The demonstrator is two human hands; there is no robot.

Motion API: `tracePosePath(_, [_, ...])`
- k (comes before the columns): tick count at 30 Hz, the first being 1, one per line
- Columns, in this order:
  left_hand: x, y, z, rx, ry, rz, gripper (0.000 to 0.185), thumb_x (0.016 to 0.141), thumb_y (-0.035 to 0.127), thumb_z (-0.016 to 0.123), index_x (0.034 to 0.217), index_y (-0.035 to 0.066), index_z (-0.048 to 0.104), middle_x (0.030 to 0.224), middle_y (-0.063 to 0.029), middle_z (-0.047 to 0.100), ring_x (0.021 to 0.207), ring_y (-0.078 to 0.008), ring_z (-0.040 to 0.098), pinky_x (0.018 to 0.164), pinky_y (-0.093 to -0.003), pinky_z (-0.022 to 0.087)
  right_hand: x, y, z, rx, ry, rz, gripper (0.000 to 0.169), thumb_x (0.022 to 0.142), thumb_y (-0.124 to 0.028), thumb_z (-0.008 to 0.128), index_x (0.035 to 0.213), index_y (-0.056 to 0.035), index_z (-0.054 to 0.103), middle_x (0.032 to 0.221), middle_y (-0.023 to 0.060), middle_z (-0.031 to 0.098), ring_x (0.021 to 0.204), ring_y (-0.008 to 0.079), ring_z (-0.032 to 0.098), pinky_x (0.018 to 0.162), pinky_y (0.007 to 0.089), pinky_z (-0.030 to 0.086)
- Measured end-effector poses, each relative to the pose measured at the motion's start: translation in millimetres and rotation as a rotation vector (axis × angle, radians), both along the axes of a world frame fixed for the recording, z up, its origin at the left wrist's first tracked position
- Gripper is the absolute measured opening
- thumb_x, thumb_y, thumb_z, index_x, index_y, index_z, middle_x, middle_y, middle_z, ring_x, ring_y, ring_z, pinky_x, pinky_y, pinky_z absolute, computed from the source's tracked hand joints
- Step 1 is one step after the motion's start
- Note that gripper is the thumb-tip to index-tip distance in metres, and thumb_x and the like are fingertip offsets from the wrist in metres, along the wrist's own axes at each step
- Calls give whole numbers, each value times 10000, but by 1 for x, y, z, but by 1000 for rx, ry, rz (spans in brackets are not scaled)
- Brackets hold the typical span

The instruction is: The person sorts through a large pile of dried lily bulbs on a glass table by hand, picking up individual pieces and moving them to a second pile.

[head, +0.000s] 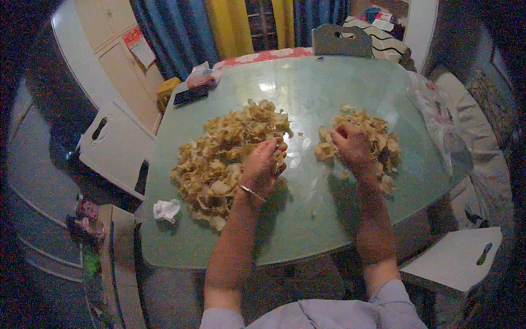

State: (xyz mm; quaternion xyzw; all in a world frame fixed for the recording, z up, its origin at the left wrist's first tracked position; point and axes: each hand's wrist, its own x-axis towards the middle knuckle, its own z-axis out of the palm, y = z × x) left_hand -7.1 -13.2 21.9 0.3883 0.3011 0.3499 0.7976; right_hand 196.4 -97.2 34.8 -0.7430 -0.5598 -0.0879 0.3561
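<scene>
A large heap of dried, curled, pale-yellow pieces (218, 160) covers the left middle of the pale green tabletop (304, 230). At its right edge is my left hand (263, 164), a bracelet on the wrist, its fingers curled around some pale pieces. A smaller heap of similar pieces (384, 144) lies to the right. My right hand (353, 146) is over this heap's left side with its fingers bent inward; what is inside them is hidden. A few loose pieces (326, 151) sit just left of that hand.
A crumpled white tissue (166, 210) lies near the left edge. Toward the far left corner are a dark phone (191, 96) and a pink tissue pack (201, 78). Chairs (117, 148) surround the table. Clear plastic sheeting (435, 111) hangs along the right edge.
</scene>
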Motion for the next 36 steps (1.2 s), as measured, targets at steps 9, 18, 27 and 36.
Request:
tracePosePath(9, [2, 11, -17, -92, -167, -46, 285, 873, 279, 494, 1062, 66, 505, 902, -75, 558, 797, -177, 551, 638, -304, 493, -17, -8, 20, -44, -38, -68, 187, 771, -184, 570, 851, -21, 616, 804, 136, 605, 786, 255, 588, 701, 342, 455])
tracePosePath(18, [-1, 7, -6, -79, -209, -181, 276, 870, 246, 508, 1070, 59, 474, 973, -74, 540, 792, -174, 549, 638, -314, 483, -77, 13, -18, -45, 152, 310, 205, 753, -166, 608, 879, -5, 606, 754, 142, 577, 712, 251, 586, 646, 340, 459])
tracePosePath(27, [5, 6, -18, -33, -201, -246, 502, 816, 71, 546, 1269, 38, 331, 1030, -97, 541, 851, -191, 563, 696, -304, 482, -70, 20, -22, -87, 410, 376, 193, 772, -198, 568, 865, -32, 598, 785, 158, 590, 770, 306, 574, 678, 396, 449])
tracePosePath(36, [9, 6, -23, -79, -196, -228, 558, 689, -137, 441, 1223, 16, 383, 1072, -104, 469, 987, -214, 488, 861, -374, 465, -36, -2, 4, -105, -43, 4, 150, 758, -146, 557, 796, -1, 548, 762, 157, 578, 706, 261, 583, 625, 353, 451])
